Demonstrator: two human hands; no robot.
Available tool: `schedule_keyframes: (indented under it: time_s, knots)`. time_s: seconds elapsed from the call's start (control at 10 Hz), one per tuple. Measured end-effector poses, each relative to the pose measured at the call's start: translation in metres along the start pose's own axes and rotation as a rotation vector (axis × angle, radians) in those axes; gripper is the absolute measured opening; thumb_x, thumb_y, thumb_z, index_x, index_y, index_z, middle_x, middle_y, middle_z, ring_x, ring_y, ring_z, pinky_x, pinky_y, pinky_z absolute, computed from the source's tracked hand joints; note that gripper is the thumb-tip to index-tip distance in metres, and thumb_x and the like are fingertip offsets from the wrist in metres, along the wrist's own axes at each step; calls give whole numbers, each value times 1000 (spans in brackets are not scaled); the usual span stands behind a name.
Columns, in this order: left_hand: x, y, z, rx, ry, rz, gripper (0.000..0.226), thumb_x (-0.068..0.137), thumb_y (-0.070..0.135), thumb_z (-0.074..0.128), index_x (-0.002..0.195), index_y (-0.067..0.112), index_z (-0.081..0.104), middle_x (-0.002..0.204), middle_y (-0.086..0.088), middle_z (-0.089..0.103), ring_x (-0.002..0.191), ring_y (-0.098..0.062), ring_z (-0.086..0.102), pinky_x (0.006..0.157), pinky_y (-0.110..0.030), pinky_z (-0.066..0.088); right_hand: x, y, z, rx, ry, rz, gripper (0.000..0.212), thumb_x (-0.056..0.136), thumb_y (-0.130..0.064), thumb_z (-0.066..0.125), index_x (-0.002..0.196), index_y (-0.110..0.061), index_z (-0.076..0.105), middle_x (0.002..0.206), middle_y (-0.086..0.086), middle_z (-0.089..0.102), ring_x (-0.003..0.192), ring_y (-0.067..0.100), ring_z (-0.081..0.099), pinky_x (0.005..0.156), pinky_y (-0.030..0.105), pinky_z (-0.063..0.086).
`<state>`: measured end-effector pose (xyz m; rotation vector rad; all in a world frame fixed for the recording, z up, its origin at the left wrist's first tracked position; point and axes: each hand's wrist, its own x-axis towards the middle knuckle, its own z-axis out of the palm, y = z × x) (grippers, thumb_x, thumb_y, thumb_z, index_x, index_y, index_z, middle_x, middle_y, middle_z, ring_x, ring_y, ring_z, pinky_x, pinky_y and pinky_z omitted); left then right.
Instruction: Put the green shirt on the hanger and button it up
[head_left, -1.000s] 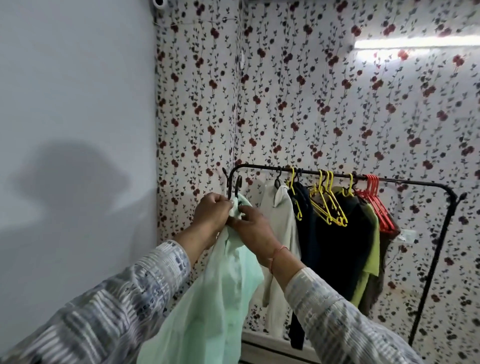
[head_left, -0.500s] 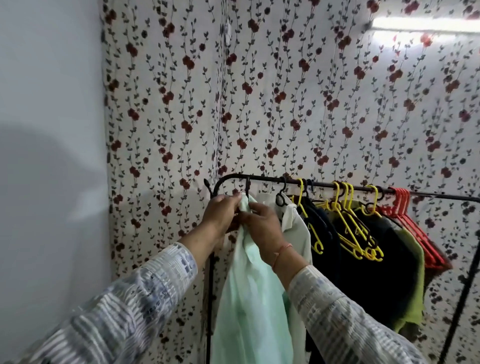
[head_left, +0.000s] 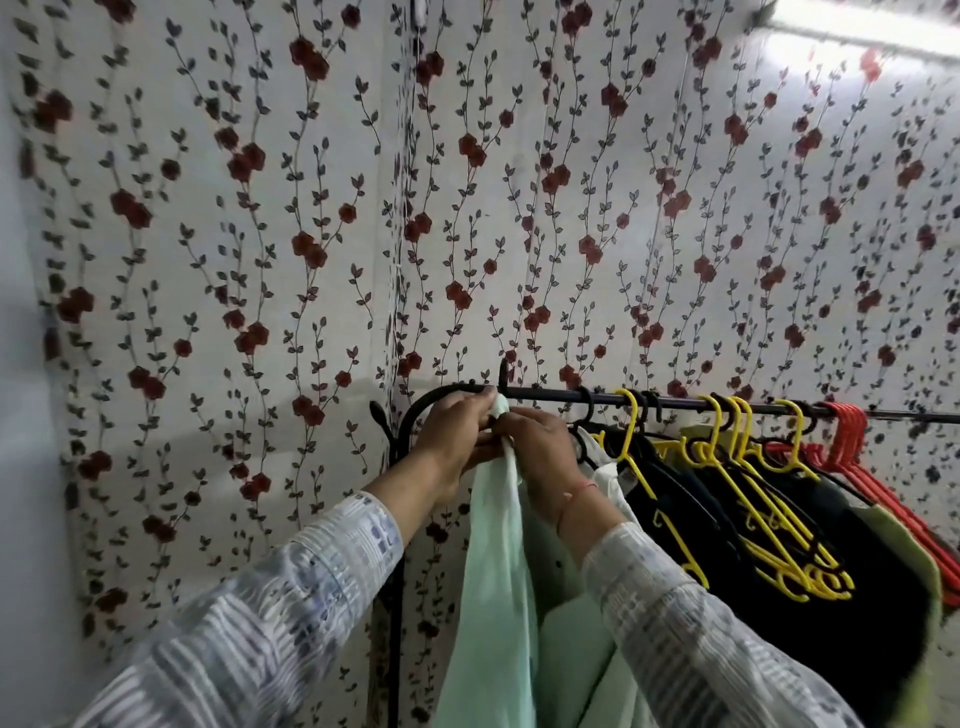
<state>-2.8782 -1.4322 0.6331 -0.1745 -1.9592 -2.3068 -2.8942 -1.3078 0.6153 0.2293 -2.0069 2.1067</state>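
My left hand (head_left: 457, 434) is up at the left end of the black clothes rail (head_left: 675, 401), fingers curled in and pinched on the top of the green shirt (head_left: 498, 582), right where the cloth bunches just under the bar. My right hand (head_left: 540, 447) sits just beside it, touching it at the fingertips, and it too is closed on that same bunch of pale green fabric from the other side. I cannot tell whether either hand also has a button or the hanger neck between the fingers, because my knuckles cover that spot. A dark hook (head_left: 503, 371) rises over the rail directly above my hands; the rest of that hanger is hidden by my hands and the cloth. The shirt hangs straight down from my grip in long folds, between my 2 patterned sleeves, and runs out of view at the bottom edge. Just to the right of it hangs a cream garment (head_left: 613, 483), touching my right wrist, where a thin red thread (head_left: 574, 493) is tied. Further right along the rail come dark clothes (head_left: 701, 525) with several yellow hangers (head_left: 748, 493) lying over them, then a bunch of red hangers (head_left: 852, 441) near the right edge. Behind everything is the wallpaper (head_left: 311, 208) with red flowers on dark vines, and a bright tube light (head_left: 862, 23) glows at the top right corner.
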Motion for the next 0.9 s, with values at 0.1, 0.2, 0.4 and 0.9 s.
schedule_keyframes:
  time_s: [0.1,0.2,0.4,0.9]
  knots:
    - [38,-17,-7,-39,-6,4,35,108,39,58,123,10,71,117,-16,79,102,-29,80,80,-37,67,30,14,7,31,1,29,23,89,-3,58,100,1,78,96,27,78,84,36,77,81,43,64]
    - [55,-33,-11,-20,2,4,34,108,39,57,121,13,74,115,-14,80,100,-27,81,82,-38,67,41,31,12,15,-1,19,25,90,-2,56,101,-1,78,97,26,78,87,37,77,81,44,64]
    - [64,-64,-25,-9,-28,-30,33,109,40,55,122,17,73,110,-11,82,98,-27,81,72,-35,65,38,57,16,-9,45,24,36,93,5,53,109,-18,76,94,10,82,83,23,79,75,44,67]
    - [20,-31,-13,785,50,156,36,109,49,51,126,23,70,105,5,70,91,-14,64,75,-28,46,9,12,-17,-891,44,-177,62,93,-37,70,150,-21,52,145,6,61,127,24,59,102,35,49]
